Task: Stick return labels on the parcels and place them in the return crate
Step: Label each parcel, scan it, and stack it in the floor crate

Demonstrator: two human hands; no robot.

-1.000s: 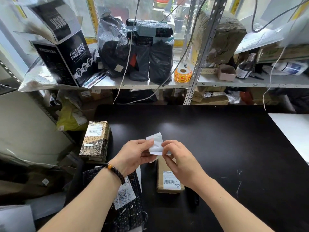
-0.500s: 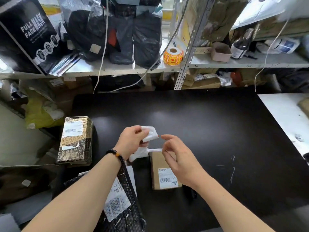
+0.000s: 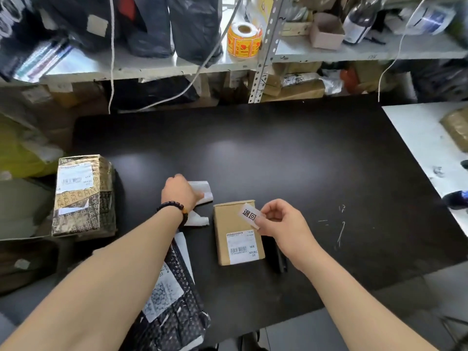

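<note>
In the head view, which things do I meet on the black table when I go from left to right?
patterned box → left hand holding white backing paper → brown parcel → right hand pinching return label

Wears a bracelet (image 3: 174,211) round the left wrist, just behind the left hand (image 3: 181,192): one string of round, glossy dark beads, black or deep brown, with a single amber-orange bead on the side toward the right hand (image 3: 283,224). Shows left forearm (image 3: 114,274) and right forearm (image 3: 342,295) bare down to the frame's lower edge
</note>
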